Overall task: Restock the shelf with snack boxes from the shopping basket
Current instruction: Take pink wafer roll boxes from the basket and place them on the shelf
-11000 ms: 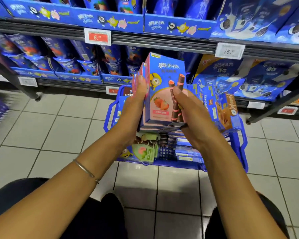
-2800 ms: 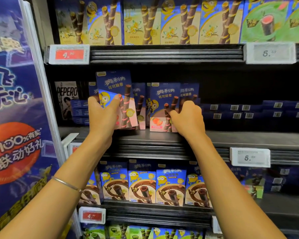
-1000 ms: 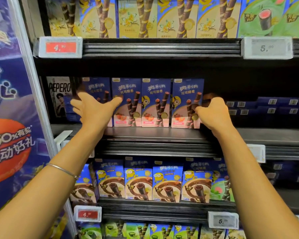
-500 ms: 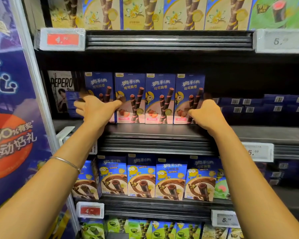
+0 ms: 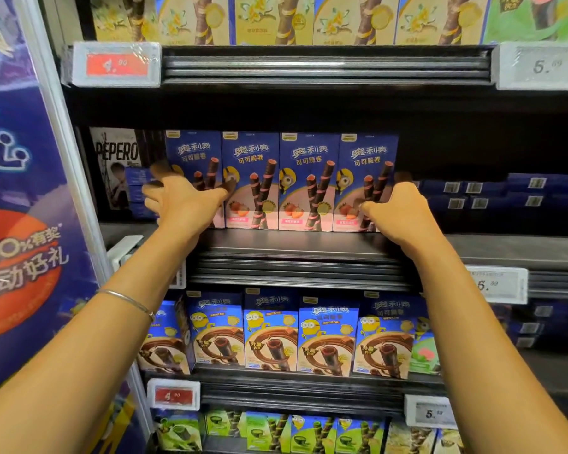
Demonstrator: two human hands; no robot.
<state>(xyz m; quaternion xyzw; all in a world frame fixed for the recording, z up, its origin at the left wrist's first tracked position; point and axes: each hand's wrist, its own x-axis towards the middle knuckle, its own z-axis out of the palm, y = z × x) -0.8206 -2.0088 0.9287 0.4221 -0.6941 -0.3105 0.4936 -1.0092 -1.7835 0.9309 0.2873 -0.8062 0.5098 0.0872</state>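
Four snack boxes (image 5: 309,181) now stand upright in one tight row on the middle shelf (image 5: 292,247). Under three seconds earlier only two were down and another was tilted in the left hand (image 5: 184,201). Eleven seconds back the whole stack was held over the shopping basket, which is out of view at this moment. Over the last half second little changes, with both hands at the ends of the row as before.

The shelf is deep and dark, with a strip of bare metal in front of the boxes and a gap to their right before some flat blue boxes (image 5: 505,191). The snack boxes stand edge to edge, touching, with their printed faces turned to the aisle where a shopper can read them. They sit above a line of chocolate boxes (image 5: 273,335) one level down.

The person brackets the row from both ends. The left hand lies spread against the leftmost box, thumb across its front and fingers reaching past its left side, clasping nothing. The right hand (image 5: 397,211) curls round the right edge of the last box, thumb on its face. Judging by the mirrored hands, this looks like a squeeze to close gaps and square the row. A thin bracelet (image 5: 128,301) circles the left wrist.
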